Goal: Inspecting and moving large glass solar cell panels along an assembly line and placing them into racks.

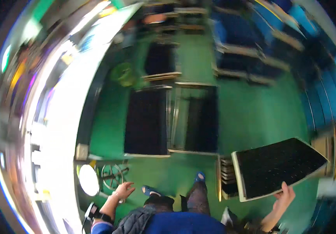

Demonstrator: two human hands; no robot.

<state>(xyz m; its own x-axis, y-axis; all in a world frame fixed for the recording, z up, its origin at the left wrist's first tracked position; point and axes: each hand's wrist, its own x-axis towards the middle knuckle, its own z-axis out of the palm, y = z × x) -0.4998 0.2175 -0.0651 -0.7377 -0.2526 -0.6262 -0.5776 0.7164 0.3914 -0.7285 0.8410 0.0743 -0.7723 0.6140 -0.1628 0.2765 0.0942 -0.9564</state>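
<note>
At the right, my right hand [284, 197] grips the near edge of a flat black tray [281, 165] with a cream-coloured rim. The tray is tilted, and small pale specks show on its black surface. It hangs over or rests on a stack of similar trays [228, 175]; I cannot tell which. My left hand [124, 191] is held out at the lower left with its fingers apart and nothing in them. It is nearest to a round stool with a white seat [89, 180] and a ring-shaped metal base [112, 176].
Two black panels, a left one [146, 121] and a right one [202, 119], lie side by side ahead on the green floor [253, 105]. A long, brightly lit table [64, 117] runs along the left. Blue stacks [238, 33] stand at the far right. A green bin [124, 74] sits beyond.
</note>
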